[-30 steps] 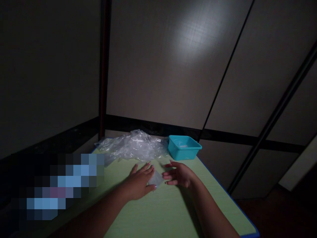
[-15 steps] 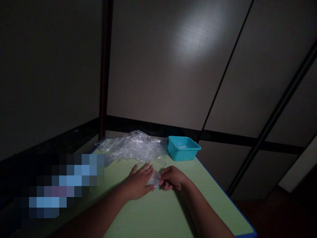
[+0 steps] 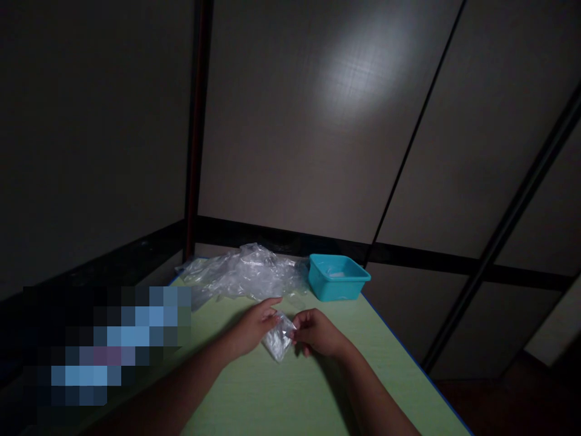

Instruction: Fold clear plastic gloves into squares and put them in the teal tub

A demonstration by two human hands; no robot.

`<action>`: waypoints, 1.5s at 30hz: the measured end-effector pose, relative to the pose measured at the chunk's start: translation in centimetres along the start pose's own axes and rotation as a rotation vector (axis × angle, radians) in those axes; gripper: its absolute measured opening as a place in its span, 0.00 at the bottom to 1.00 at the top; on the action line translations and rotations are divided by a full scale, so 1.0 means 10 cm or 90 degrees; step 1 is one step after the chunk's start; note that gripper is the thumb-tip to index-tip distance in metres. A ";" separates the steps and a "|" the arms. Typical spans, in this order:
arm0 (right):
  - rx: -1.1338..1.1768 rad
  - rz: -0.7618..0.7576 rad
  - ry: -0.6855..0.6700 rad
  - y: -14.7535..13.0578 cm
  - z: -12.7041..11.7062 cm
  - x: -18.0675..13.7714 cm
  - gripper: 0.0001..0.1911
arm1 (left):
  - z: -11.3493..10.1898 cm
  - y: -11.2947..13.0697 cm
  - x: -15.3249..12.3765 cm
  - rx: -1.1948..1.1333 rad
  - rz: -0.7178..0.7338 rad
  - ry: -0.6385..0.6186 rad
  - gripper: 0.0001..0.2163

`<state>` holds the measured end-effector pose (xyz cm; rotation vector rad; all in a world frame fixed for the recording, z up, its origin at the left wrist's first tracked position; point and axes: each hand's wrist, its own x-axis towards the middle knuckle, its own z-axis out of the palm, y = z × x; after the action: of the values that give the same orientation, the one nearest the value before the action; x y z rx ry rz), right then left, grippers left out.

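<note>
A small folded piece of clear plastic (image 3: 278,340), shiny and roughly diamond-shaped, is between my two hands just above the green tabletop (image 3: 254,399). My left hand (image 3: 255,327) pinches its upper left edge, with thumb below and index finger stretched out above. My right hand (image 3: 314,332) grips its right corner between thumb and fingertips, the other fingers curled. Beyond my hands lies a loose heap of crumpled clear plastic bags (image 3: 254,272).
A turquoise plastic basin (image 3: 340,287) with something whitish inside stands at the table's far right. Dark panelled doors (image 3: 290,145) rise right behind the table. A blurred-out patch (image 3: 122,339) covers the left side.
My left hand has come up from lying flat with spread fingers to pinching the plastic's edge. The folded plastic is now tilted up and shows more of its surface.
</note>
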<state>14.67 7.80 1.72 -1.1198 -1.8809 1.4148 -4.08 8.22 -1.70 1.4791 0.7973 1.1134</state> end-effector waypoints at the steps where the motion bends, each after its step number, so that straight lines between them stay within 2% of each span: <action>1: 0.002 -0.011 0.006 -0.01 0.00 0.00 0.15 | 0.00 0.03 0.00 -0.021 -0.015 0.007 0.28; 5: 0.030 -0.062 0.063 -0.01 0.00 0.02 0.17 | -0.01 0.15 -0.02 -0.054 -0.064 0.041 0.18; 7: 0.035 -0.092 0.092 -0.01 -0.02 0.03 0.18 | 0.00 0.20 -0.05 -0.064 -0.087 0.050 0.15; 10: 0.084 -0.118 0.109 -0.01 -0.02 0.03 0.18 | 0.02 0.24 -0.08 -0.091 -0.113 0.064 0.15; 16: 0.218 -0.068 0.127 0.00 0.08 0.05 0.19 | 0.09 0.23 -0.07 -0.122 -0.096 0.121 0.13; 23: 0.220 -0.063 0.193 0.11 0.15 0.16 0.19 | 0.12 0.18 -0.03 -0.116 -0.085 0.137 0.16; 27: 0.207 -0.119 0.277 0.09 -0.02 0.17 0.19 | 0.09 0.23 -0.03 -0.127 -0.113 0.112 0.21; 30: 0.199 -0.182 0.344 0.02 -0.25 0.10 0.16 | 0.06 0.31 -0.06 -0.099 -0.106 0.108 0.22; 34: 0.223 -0.234 0.474 0.02 -0.55 0.03 0.20 | 0.06 0.37 -0.10 -0.082 -0.118 0.125 0.25; 36: 0.177 -0.239 0.515 0.07 -0.67 0.04 0.18 | 0.07 0.37 -0.09 -0.075 -0.145 0.133 0.27; 39: 0.019 -0.292 0.541 0.17 -0.82 0.07 0.13 | 0.08 0.33 -0.06 -0.071 -0.178 0.115 0.29; 42: -0.165 -0.321 0.529 0.24 -0.91 0.12 0.11 | 0.05 0.29 -0.02 -0.075 -0.189 0.093 0.31; 45: -0.248 -0.308 0.504 0.28 -0.92 0.14 0.08 | 0.03 0.24 0.00 -0.080 -0.219 0.051 0.32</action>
<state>22.13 14.00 1.88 -1.0690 -1.6723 0.2626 -4.04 7.65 0.65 1.1465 0.9779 0.9474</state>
